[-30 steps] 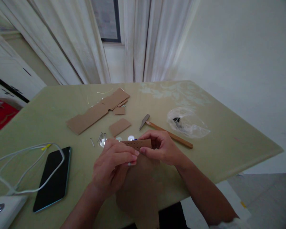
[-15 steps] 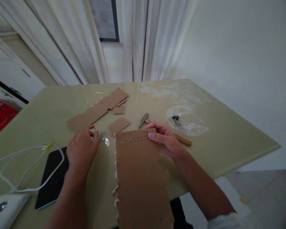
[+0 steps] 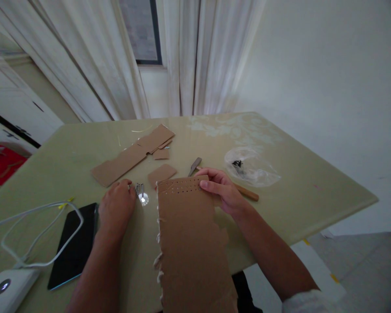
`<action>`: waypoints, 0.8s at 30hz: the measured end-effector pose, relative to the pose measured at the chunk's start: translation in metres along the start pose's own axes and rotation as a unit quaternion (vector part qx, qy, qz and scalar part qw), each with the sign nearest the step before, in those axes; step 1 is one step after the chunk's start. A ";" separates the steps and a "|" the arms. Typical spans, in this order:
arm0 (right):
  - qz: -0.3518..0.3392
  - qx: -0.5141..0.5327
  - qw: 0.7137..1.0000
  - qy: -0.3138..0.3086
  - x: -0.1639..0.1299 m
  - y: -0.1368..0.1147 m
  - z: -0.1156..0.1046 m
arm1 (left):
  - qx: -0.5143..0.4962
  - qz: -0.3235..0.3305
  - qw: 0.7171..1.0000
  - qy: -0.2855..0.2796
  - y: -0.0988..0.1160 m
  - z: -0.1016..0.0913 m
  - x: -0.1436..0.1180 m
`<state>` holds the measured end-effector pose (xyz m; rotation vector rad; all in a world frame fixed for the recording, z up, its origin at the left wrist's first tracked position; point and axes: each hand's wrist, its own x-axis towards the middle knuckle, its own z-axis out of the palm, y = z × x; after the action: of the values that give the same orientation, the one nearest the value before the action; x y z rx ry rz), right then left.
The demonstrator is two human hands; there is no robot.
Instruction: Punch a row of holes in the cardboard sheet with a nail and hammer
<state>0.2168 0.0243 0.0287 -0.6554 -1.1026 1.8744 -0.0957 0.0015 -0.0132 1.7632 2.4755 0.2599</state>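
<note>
Right hand (image 3: 222,191) pinches the far right corner of the cardboard sheet (image 3: 190,243), thumb on top, holding it flat over the near table edge. Left hand (image 3: 117,208) lies palm-down, fingers curled at the nails (image 3: 139,189) just left of the sheet; whether they grip one, I cannot tell.

Two hands are in view, the left hand (image 3: 117,208) and the right hand (image 3: 223,191). The desk (image 3: 313,191) carries one large punched cardboard sheet (image 3: 190,243), three loose cardboard scraps at 11 o'clock, one hammer (image 3: 223,180), one plastic bag (image 3: 252,167), one phone (image 3: 73,245), one white cable (image 3: 35,230), and a small cluster of nails (image 3: 139,189), too small to count.
</note>
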 end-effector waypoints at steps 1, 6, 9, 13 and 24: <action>-0.002 -0.002 1.000 -0.001 0.000 0.000 0.000 | -0.001 0.007 1.000 0.003 -0.001 0.002 0.000; -0.007 0.000 1.000 -0.011 0.000 0.001 0.000 | -0.019 0.023 0.999 0.024 -0.004 0.008 0.003; -0.003 0.009 1.000 -0.013 -0.001 0.001 0.000 | -0.027 0.024 0.999 0.034 -0.005 0.011 0.005; -0.001 -0.010 1.000 -0.020 0.000 0.002 0.000 | -0.036 0.019 0.999 0.029 -0.005 0.014 0.008; 0.001 -0.010 1.000 -0.025 0.001 0.007 -0.002 | -0.159 0.115 0.967 0.161 0.014 -0.005 -0.006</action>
<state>0.2157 0.0241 0.0216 -0.6259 -1.1547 1.8924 -0.0813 0.0001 -0.0054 1.9879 2.2407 0.9747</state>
